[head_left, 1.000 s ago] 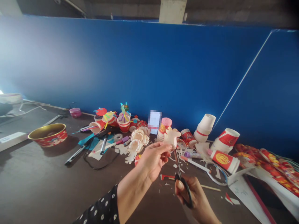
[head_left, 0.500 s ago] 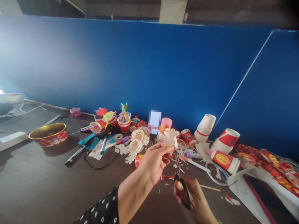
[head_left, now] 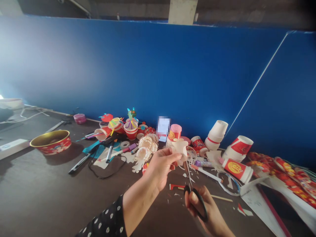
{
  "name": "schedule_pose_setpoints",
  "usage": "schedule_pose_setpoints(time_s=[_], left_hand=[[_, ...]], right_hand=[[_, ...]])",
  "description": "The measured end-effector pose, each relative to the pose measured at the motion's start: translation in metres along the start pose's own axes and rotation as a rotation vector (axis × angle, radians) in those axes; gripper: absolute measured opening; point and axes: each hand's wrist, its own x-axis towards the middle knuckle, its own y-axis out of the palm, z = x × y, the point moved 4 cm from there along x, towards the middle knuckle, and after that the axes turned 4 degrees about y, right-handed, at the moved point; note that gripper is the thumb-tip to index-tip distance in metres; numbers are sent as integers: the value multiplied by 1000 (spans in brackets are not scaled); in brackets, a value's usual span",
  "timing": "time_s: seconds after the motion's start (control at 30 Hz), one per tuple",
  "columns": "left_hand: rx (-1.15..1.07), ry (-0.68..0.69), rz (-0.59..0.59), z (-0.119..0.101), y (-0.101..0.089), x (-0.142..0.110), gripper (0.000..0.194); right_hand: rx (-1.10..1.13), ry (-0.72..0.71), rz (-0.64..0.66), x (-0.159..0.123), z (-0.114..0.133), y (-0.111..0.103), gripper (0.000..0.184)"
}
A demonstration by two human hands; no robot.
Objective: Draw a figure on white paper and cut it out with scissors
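Between thumb and fingers, my left hand (head_left: 164, 163) pinches a small white paper cutout (head_left: 180, 149) with a wavy, lobed edge, held up above the table. My right hand (head_left: 203, 204) is closed around the black handles of a pair of scissors (head_left: 189, 177). The blades point up and reach the paper's lower right edge; I cannot tell whether they are biting into it. Small paper scraps (head_left: 191, 177) lie on the table behind the scissors.
Scalloped white paper pieces (head_left: 146, 148), red-and-white paper cups (head_left: 238, 169), markers (head_left: 203, 163) and a thin stick (head_left: 222, 198) lie around my hands. A red tin bowl (head_left: 53, 144) stands left, a dark tablet-like device (head_left: 283, 209) right. A blue partition (head_left: 148, 69) rises behind.
The paper cutout has turned slightly in my left hand, and that hand has shifted a little left. My right hand and the scissors have tilted and moved slightly right.
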Motion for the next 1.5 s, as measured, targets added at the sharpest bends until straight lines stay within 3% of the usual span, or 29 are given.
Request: schedule_pose_setpoints(time_s=[0.23, 0.73, 1.03, 1.23, 1.5], left_hand=[[29, -26, 34, 5, 4, -2, 18], [-91, -115, -44, 11, 6, -8, 22], [21, -50, -57, 6, 3, -6, 11], [88, 10, -83, 3, 1, -4, 15], [203, 19, 15, 11, 8, -6, 4]], right_hand=[[9, -1, -30, -1, -1, -3, 48], [-133, -6, -85, -1, 3, 3, 51], [-51, -46, -84, 4, 1, 1, 46], [-38, -98, -198, 3, 3, -4, 41], [-26, -176, -367, 6, -1, -22, 29]])
